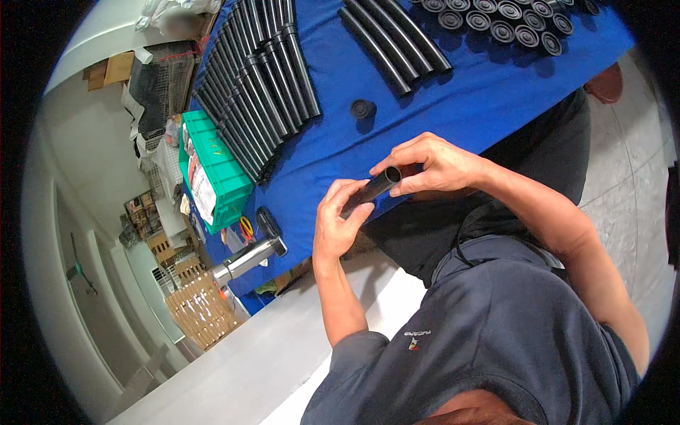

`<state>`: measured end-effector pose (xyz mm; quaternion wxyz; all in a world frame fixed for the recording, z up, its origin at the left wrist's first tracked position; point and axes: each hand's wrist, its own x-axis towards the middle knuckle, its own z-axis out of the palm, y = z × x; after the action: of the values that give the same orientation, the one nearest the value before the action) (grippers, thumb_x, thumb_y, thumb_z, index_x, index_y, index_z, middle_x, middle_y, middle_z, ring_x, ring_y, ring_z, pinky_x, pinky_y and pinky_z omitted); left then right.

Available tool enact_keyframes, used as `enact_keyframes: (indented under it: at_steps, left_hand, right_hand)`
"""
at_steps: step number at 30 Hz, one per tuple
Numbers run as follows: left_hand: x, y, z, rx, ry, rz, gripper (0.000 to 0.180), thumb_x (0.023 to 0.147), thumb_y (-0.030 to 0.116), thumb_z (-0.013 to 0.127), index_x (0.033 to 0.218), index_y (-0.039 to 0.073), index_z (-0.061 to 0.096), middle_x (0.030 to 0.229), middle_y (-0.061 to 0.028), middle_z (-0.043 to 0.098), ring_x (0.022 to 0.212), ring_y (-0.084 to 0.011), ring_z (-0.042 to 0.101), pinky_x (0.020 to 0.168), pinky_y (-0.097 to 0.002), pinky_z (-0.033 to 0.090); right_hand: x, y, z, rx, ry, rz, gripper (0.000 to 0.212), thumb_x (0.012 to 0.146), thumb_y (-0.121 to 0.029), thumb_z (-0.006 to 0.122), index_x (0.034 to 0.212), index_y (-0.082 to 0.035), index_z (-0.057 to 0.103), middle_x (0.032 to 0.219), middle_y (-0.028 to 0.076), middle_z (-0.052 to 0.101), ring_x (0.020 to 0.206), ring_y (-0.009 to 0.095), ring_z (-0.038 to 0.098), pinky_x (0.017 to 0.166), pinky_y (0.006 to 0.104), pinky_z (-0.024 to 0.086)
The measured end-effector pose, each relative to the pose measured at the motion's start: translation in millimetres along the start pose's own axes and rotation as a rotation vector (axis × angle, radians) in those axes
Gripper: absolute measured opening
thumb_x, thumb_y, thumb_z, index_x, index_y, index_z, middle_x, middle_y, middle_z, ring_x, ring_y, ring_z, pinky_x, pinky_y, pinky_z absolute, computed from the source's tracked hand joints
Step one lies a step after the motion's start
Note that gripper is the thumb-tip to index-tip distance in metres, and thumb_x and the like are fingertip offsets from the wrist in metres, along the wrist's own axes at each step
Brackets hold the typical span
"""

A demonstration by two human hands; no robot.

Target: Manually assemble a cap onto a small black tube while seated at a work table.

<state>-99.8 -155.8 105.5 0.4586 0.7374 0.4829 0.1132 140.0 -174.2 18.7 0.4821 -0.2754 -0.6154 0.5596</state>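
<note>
Left hand (336, 225): we clasp a black tube (368, 193).
Right hand (440, 166): we pinch its open end.
Round cap (362, 108): beyond the tube.

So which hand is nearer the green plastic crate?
Left. The left hand, gripping a black tube, lies right of the green plastic crate; the right hand sits farther right.
</note>
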Motion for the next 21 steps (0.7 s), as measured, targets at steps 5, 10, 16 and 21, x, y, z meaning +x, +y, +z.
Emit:
enact_keyframes:
  at_steps: [5,10,16,21]
  left_hand:
    - [8.3,-12.9,-0.8,0.01,-0.046,0.032,0.036,0.083,0.016,0.072,0.112,-0.004,0.065,0.101,-0.0112,0.062,0.095,-0.0218,0.061,0.086,-0.0314,0.047]
    - [12.4,-15.6,4.4,-0.119,0.003,-0.02,0.042,0.082,0.016,0.074,0.119,-0.001,0.062,0.102,-0.0099,0.063,0.094,-0.0191,0.06,0.085,-0.0304,0.047]
    - [19.0,-22.7,9.2,0.02,0.112,-0.074,0.044,0.072,0.006,0.08,0.112,0.002,0.062,0.097,-0.0047,0.062,0.09,-0.0141,0.059,0.082,-0.0283,0.048]
    - [23.2,-24.6,5.4,0.035,0.087,-0.117,0.034,0.071,0.002,0.077,0.103,0.001,0.064,0.095,-0.0045,0.061,0.086,-0.0154,0.059,0.079,-0.0289,0.048]
  right_hand:
    - [1.7,3.1,5.3,0.08,0.064,0.018,0.04,0.084,-0.021,0.074,0.118,-0.001,0.066,0.084,0.01,0.067,0.068,0.013,0.059,0.063,0.0303,0.048]
    - [1.1,5.1,4.6,0.105,0.146,0.003,0.042,0.085,-0.021,0.073,0.12,-0.001,0.064,0.08,0.009,0.066,0.068,0.012,0.057,0.062,0.0299,0.047]
    - [3.6,9.9,3.1,0.069,0.201,0.093,0.033,0.085,-0.02,0.073,0.11,0.0,0.066,0.071,0.004,0.058,0.067,0.01,0.051,0.061,0.0282,0.044]
    - [4.4,11.0,4.1,0.087,0.19,0.154,0.032,0.087,-0.019,0.072,0.111,0.0,0.065,0.072,0.001,0.058,0.067,0.007,0.05,0.06,0.0265,0.043]
